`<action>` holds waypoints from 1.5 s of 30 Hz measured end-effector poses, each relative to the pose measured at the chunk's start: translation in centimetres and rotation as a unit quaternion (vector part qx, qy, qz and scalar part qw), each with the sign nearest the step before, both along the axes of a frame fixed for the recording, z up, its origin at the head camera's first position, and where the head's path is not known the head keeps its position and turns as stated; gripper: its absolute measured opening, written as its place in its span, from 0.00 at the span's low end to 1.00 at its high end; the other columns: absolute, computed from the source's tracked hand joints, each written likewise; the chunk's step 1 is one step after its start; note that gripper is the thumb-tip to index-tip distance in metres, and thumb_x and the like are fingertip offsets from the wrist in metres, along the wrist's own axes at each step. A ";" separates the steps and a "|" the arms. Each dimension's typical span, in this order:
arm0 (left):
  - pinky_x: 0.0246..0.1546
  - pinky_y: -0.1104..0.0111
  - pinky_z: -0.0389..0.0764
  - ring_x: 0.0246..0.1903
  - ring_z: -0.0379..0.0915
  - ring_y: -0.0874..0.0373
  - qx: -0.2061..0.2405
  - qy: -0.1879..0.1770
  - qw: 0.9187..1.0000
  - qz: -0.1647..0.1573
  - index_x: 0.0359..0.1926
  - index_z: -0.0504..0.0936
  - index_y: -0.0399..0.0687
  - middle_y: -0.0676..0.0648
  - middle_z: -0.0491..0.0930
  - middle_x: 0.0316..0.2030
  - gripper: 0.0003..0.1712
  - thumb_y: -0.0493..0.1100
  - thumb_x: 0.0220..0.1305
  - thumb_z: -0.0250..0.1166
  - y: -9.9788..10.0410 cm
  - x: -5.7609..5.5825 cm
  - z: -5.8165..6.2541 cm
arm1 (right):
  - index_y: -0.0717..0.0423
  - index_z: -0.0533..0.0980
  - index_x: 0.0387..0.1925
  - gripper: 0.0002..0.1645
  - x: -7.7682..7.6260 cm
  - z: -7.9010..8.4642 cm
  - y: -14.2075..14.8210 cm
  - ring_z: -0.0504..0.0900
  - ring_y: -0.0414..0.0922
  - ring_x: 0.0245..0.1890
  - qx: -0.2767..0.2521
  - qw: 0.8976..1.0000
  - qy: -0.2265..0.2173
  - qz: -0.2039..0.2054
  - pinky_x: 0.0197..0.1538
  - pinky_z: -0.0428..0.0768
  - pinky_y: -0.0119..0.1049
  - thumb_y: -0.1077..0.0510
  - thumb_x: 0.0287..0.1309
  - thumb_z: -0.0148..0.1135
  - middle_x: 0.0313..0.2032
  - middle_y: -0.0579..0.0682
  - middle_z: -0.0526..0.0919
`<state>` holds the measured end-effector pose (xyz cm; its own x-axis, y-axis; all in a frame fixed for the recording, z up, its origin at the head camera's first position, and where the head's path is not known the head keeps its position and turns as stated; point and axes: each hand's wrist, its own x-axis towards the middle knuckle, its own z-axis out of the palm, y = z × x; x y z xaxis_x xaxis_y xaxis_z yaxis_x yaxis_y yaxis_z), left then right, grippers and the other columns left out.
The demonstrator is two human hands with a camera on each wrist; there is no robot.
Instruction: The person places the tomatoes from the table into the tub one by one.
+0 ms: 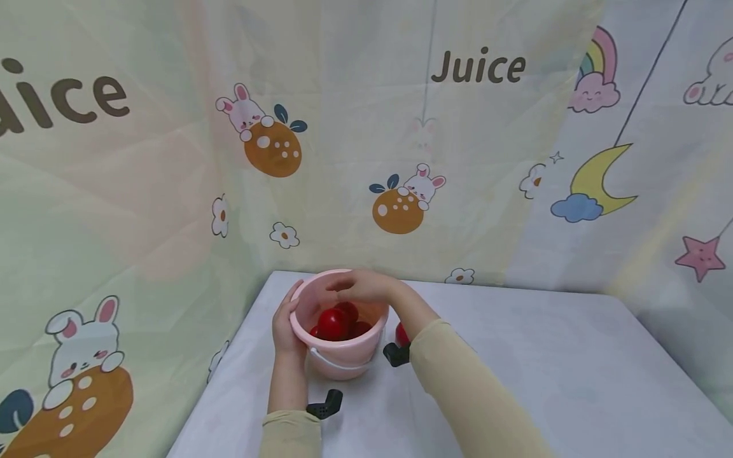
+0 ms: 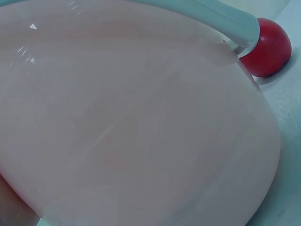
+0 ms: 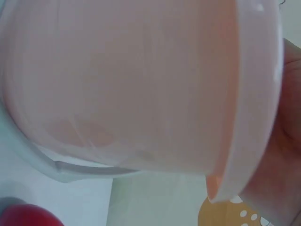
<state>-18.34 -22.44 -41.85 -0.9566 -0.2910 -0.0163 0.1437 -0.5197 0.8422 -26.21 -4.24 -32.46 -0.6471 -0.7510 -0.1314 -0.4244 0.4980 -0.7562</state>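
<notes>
A pink bucket (image 1: 340, 356) stands upright on the table, with several glossy red balls (image 1: 333, 324) inside. My left hand (image 1: 289, 324) grips the bucket's left side, its fingers up by the rim. Over the far right rim reaches my right hand (image 1: 366, 286), fingers pointing down into the bucket above the balls, with nothing visible in them. Another red ball (image 1: 402, 334) lies on the table to the bucket's right, partly behind my right wrist; it shows beside the pale handle (image 2: 202, 14) in the left wrist view. The bucket wall (image 3: 131, 84) fills most of the right wrist view.
A white cloth covers the table (image 1: 515, 356). Behind and to the left hangs a printed curtain (image 1: 343, 127) with rabbits and fruit, close to the table's back edge. Small black cameras (image 1: 325, 405) sit at both wrists.
</notes>
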 end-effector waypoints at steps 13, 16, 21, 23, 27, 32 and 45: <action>0.70 0.54 0.67 0.67 0.63 0.58 0.000 0.000 1.000 0.001 0.68 0.70 0.66 0.59 0.70 0.68 0.27 0.48 0.69 0.55 -0.1 0.0 0.1 | 0.26 0.74 0.62 0.28 1.2 -0.8 4.8 0.69 0.45 0.66 -0.064 0.996 0.003 -0.055 0.59 0.80 0.53 0.39 0.58 0.65 0.63 0.38 0.75; 0.70 0.54 0.67 0.67 0.64 0.58 -0.001 0.000 1.000 0.003 0.68 0.70 0.66 0.59 0.70 0.67 0.27 0.48 0.70 0.55 0.0 0.0 0.1 | 0.25 0.73 0.62 0.28 1.5 -1.4 6.2 0.69 0.46 0.68 -0.092 0.992 0.004 -0.090 0.60 0.79 0.55 0.39 0.59 0.64 0.64 0.39 0.74; 0.71 0.53 0.66 0.67 0.64 0.57 -0.005 -0.001 1.000 0.007 0.68 0.70 0.67 0.59 0.70 0.67 0.27 0.47 0.69 0.56 0.0 0.1 0.1 | 0.25 0.71 0.63 0.28 1.5 -3.5 8.3 0.67 0.49 0.70 -0.149 0.975 -0.009 -0.162 0.62 0.75 0.61 0.40 0.61 0.63 0.65 0.37 0.73; 0.71 0.53 0.66 0.67 0.64 0.57 -0.005 -0.002 1.000 0.007 0.68 0.70 0.67 0.59 0.70 0.67 0.27 0.47 0.69 0.56 0.0 0.1 0.1 | 0.26 0.69 0.65 0.30 1.5 -4.5 9.2 0.65 0.50 0.71 -0.168 0.969 -0.020 -0.180 0.64 0.72 0.63 0.40 0.61 0.63 0.67 0.38 0.71; 0.70 0.53 0.66 0.67 0.64 0.57 -0.004 0.001 1.000 0.006 0.68 0.70 0.66 0.59 0.69 0.68 0.27 0.47 0.69 0.56 0.0 0.0 0.1 | 0.29 0.64 0.69 0.39 1.3 -7.0 10.6 0.60 0.53 0.75 -0.169 0.962 -0.037 -0.210 0.67 0.68 0.64 0.34 0.57 0.63 0.71 0.41 0.66; 0.70 0.54 0.67 0.67 0.64 0.57 -0.003 0.000 1.000 0.003 0.68 0.71 0.67 0.59 0.69 0.68 0.26 0.48 0.69 0.56 0.0 -0.1 0.0 | 0.25 0.62 0.70 0.46 0.8 -10.2 11.5 0.56 0.54 0.76 -0.128 0.953 -0.055 -0.269 0.66 0.69 0.64 0.27 0.49 0.66 0.74 0.42 0.62; 0.70 0.54 0.67 0.66 0.65 0.57 -0.012 0.002 1.000 0.008 0.68 0.70 0.68 0.60 0.69 0.68 0.27 0.50 0.69 0.58 0.2 0.0 0.0 | 0.33 0.63 0.70 0.45 1.2 -14.6 12.3 0.61 0.55 0.73 -0.122 0.939 -0.098 -0.307 0.65 0.73 0.60 0.42 0.52 0.72 0.72 0.47 0.66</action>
<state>-18.34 -22.28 -41.87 -0.9521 -0.3057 -0.0059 0.1545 -0.4975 0.8536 -25.03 8.03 -47.04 -0.9491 -0.2678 -0.1660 0.0457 0.4044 -0.9134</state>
